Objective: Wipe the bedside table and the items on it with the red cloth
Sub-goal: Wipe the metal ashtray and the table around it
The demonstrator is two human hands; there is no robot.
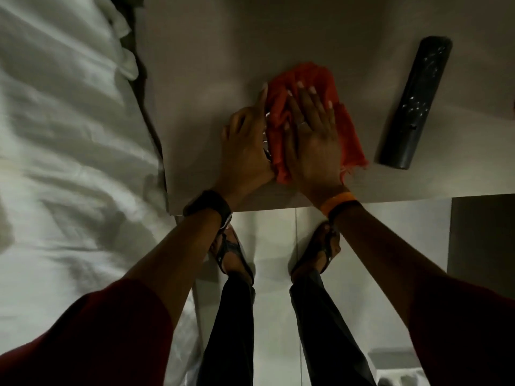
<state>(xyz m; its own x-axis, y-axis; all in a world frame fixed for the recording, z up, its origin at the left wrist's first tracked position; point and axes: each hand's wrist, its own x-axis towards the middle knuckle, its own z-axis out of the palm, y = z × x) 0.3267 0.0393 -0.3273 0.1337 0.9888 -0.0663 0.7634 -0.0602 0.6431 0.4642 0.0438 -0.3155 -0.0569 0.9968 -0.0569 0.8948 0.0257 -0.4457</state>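
The red cloth [349,135] lies bunched on the pale bedside table [211,65], near its front edge. My right hand [315,135] presses flat on top of the cloth, fingers spread and pointing away from me. Against the cloth's left side, my left hand [245,143] is cupped around a small shiny object [266,143]. Most of this object is hidden by the cloth and the hand, and I cannot tell what it is. A black remote control [415,104] lies on the table to the right of the cloth, apart from it.
A bed with rumpled white sheets [64,135] runs along the table's left side. The table's front edge [278,206] is just behind my wrists. Below it are the tiled floor and my sandalled feet [234,252]. A dark panel [482,235] stands at the right.
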